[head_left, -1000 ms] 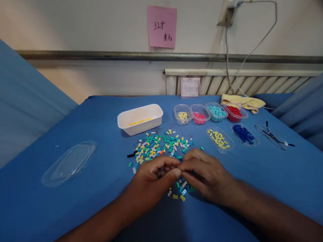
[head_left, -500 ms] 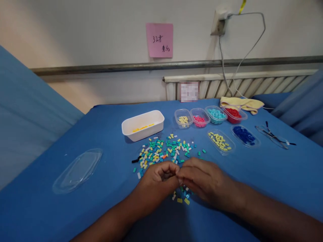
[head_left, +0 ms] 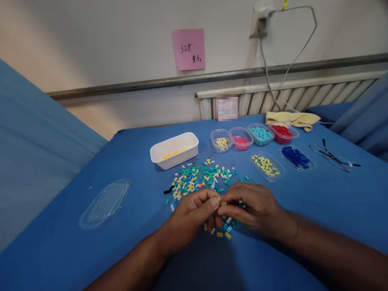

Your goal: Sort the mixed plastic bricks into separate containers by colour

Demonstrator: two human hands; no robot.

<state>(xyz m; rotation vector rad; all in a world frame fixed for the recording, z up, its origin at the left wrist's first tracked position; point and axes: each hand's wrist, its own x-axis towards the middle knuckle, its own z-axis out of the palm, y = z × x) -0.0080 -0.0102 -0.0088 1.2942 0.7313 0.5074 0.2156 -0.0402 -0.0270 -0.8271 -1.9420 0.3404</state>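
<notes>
We see the left hand (head_left: 192, 214) and the right hand (head_left: 253, 206) drawn together above the blue table (head_left: 303, 210), their fingertips meeting and pinched on a small yellow piece (head_left: 223, 203) that shows only as a sliver between thumb and forefinger; we cannot tell whether one hand or both truly grip it. Taking the scattered pile of small coloured bricks (head_left: 201, 180) as our landmark, the hands sit just on its near side, touching its edge, and a few stray bricks (head_left: 226, 232) lie under and just nearer than the fingers. Just beyond the pile, to its left, stands a white rectangular tub (head_left: 175, 150) with some yellow bits inside. Beyond the pile to its right runs a row of four small clear cups: one with pale yellow bricks (head_left: 221, 141), one with pink (head_left: 241, 139), one with turquoise (head_left: 260, 134) and one with red (head_left: 283, 132). Nearer than that row, to the right of the pile, lie a shallow clear lid holding yellow bricks (head_left: 266, 166) and another holding dark blue ones (head_left: 297, 158). Well to the right of the pile rest a pair of spectacles (head_left: 333, 158), and behind the red cup a folded yellow cloth (head_left: 292, 119). Well to the left of the pile lies an empty-looking clear lid (head_left: 104, 203). On the wall beyond the pile hangs a pink note (head_left: 188, 49).
</notes>
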